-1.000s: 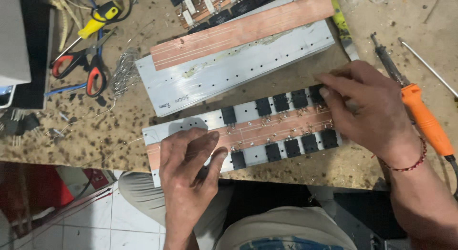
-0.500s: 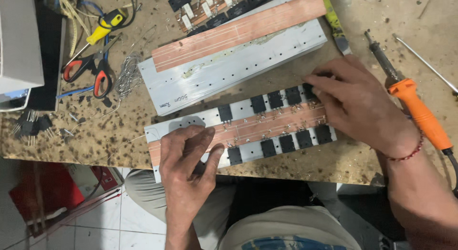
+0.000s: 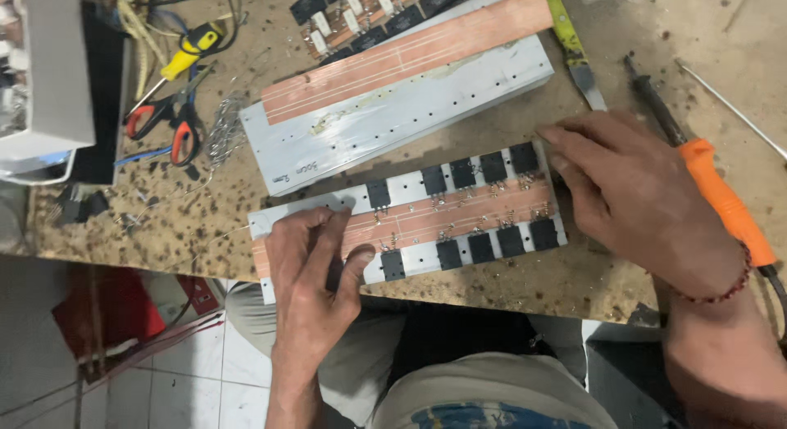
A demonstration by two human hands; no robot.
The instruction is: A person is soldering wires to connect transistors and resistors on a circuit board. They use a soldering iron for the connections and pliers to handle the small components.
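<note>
Worn wooden bench (image 3: pixel 525 286), speckled with dark burn marks; tiled floor below its near edge.

Long metal strip (image 3: pixel 410 212) near the front edge of the bench, lying flat, slightly slanted up to the right. Copper-coloured band along its middle, row of black square components (image 3: pixel 479 168) above the band, second row below it.

Left hand (image 3: pixel 307 265) flat on the left end of the strip, palm down, fingers (image 3: pixel 324 232) spread a little and pressing on the copper band, thumb beside one lower black component. Nothing gripped.

Right hand (image 3: pixel 631 191) at the right end of the strip, fingers loosely curved, tips touching the strip's upper right corner and end edge. Resting against it, not closed around anything. Red bead bracelet (image 3: pixel 721 294) on the wrist.

Second metal bar (image 3: pixel 393 118) further back, roughly parallel, well apart from the hands, with its own copper-coloured band on the upper face. Third board with black and white parts at the top edge, partly cut off.

Orange-handled soldering iron (image 3: pixel 721 199) just right of the right hand, partly under the wrist. Thin metal rod at far right. Yellow-green tool (image 3: pixel 574 44) beside the second bar's right end. Red-handled scissors (image 3: pixel 176 122) and yellow-handled screwdriver (image 3: pixel 188 56) at the left, with loose wire and a grey box (image 3: pixel 57 77) beyond.
</note>
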